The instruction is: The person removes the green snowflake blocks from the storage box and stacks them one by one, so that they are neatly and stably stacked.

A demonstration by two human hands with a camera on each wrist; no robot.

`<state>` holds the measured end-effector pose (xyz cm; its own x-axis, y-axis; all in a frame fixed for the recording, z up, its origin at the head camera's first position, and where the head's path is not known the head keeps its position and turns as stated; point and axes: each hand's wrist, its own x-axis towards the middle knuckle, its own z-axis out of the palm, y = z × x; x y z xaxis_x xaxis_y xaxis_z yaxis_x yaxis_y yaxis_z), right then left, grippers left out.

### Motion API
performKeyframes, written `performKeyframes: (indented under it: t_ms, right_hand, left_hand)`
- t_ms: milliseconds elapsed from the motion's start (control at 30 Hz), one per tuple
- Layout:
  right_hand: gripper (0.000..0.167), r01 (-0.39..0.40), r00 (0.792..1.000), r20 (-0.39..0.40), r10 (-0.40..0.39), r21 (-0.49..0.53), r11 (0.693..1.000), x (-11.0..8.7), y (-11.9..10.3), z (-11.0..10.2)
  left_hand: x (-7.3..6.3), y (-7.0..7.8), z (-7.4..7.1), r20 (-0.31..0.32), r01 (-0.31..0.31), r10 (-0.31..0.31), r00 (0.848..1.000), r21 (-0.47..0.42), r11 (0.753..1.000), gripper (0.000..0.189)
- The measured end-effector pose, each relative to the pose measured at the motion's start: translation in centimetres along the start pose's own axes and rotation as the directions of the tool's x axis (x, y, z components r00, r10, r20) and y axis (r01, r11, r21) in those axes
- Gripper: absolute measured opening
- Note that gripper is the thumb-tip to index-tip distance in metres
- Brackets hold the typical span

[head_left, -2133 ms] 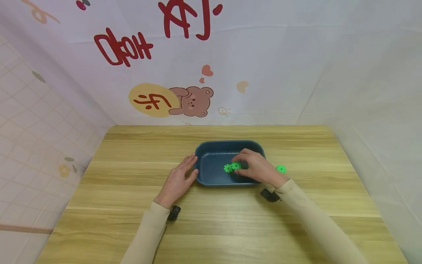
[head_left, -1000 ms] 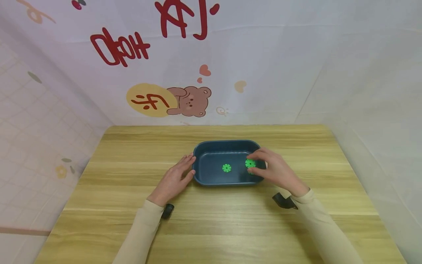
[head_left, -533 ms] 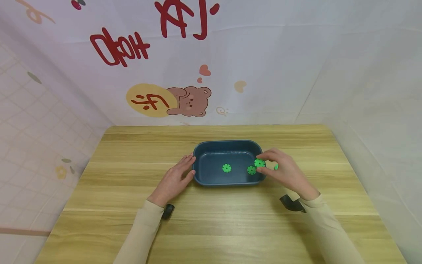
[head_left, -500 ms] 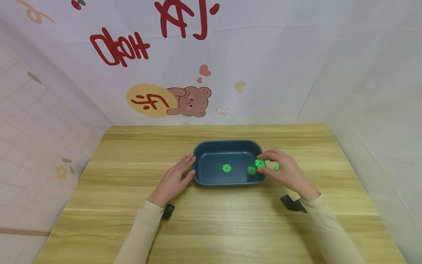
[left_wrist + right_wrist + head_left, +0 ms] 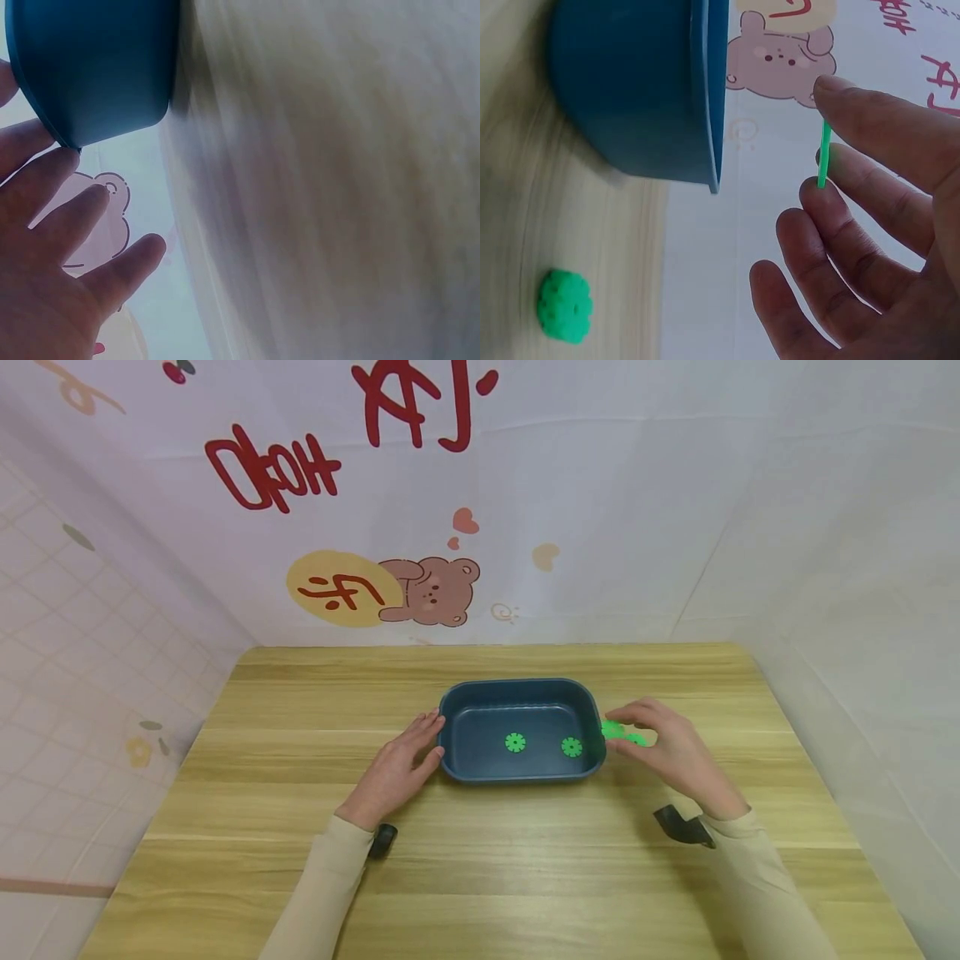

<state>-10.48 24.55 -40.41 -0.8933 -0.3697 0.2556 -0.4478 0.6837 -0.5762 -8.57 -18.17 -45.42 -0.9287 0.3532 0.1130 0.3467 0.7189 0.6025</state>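
A blue rectangular bin stands on the table with two green snowflake discs lying inside, one near the middle and one toward the right end. My right hand is just past the bin's right rim, pinching another green snowflake disc between thumb and fingers; the right wrist view shows it edge-on. Below that hand, a small stack of green snowflake discs sits on the table. My left hand has its fingers extended, with the fingertips touching the bin's left rim.
The wood-grain table ends at a printed white cloth behind, with cloth at both sides too. Black wrist-camera mounts sit under both wrists.
My right hand has moved right, from above the bin to outside its right rim, carrying the pinched disc. The disc at the bin's right end is now uncovered. My left hand stays put.
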Motion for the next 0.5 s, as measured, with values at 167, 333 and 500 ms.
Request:
performKeyframes:
  t_ms: [167, 333, 500]
  right_hand:
    - [0.035, -0.020, 1.000, -0.007, 0.020, -0.011, 1.000, -0.4, 0.5, -0.3]
    - [0.033, -0.041, 0.999, -0.006, 0.041, 0.000, 0.999, -0.7, 1.3, -0.4]
    - [0.035, -0.062, 0.998, 0.007, 0.062, 0.011, 0.998, -1.0, 2.4, -0.5]
  left_hand:
    - [0.0, 0.0, 0.0, -0.003, 0.001, -0.001, 1.000, 0.000, 1.000, 0.055]
    - [-0.1, 0.1, 0.0, -0.003, 0.004, -0.004, 1.000, 0.000, 1.000, 0.055]
    - [-0.1, 0.2, 0.0, 0.000, 0.007, -0.007, 1.000, 0.003, 1.000, 0.055]
